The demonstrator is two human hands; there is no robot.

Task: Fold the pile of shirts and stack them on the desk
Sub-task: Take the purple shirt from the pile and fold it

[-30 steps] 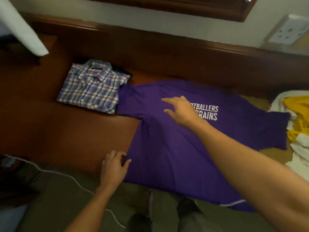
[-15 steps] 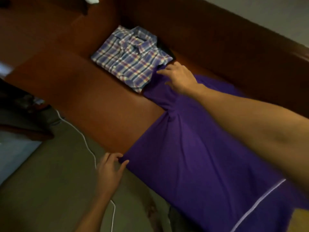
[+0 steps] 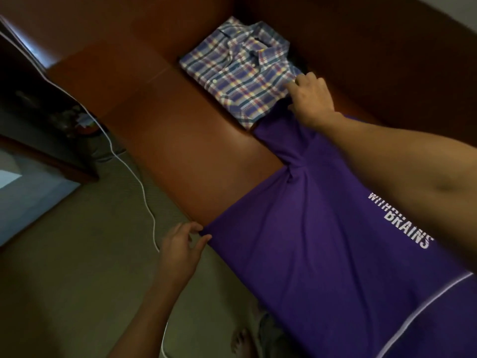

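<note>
Purple cloth is filling the lower right of the head view: I am looking at the purple shirt (image 3: 322,241) lying spread across the brown counter (image 3: 167,130), its lower part hanging over the near edge. White lettering is showing on its chest, partly hidden by the right forearm. The left hand (image 3: 180,250) is pinching the shirt's corner between thumb and fingers, right at the counter's edge. The right hand (image 3: 312,99) is reaching across to the far sleeve, its fingers curling round the sleeve's end, and the cloth is bunching into a twist where sleeve meets body. A folded plaid shirt (image 3: 240,73) is sitting farther back on the counter, touching that sleeve and the right hand's fingertips. A white cable (image 3: 144,192) is trailing over the carpet (image 3: 64,267) on the left.
</note>
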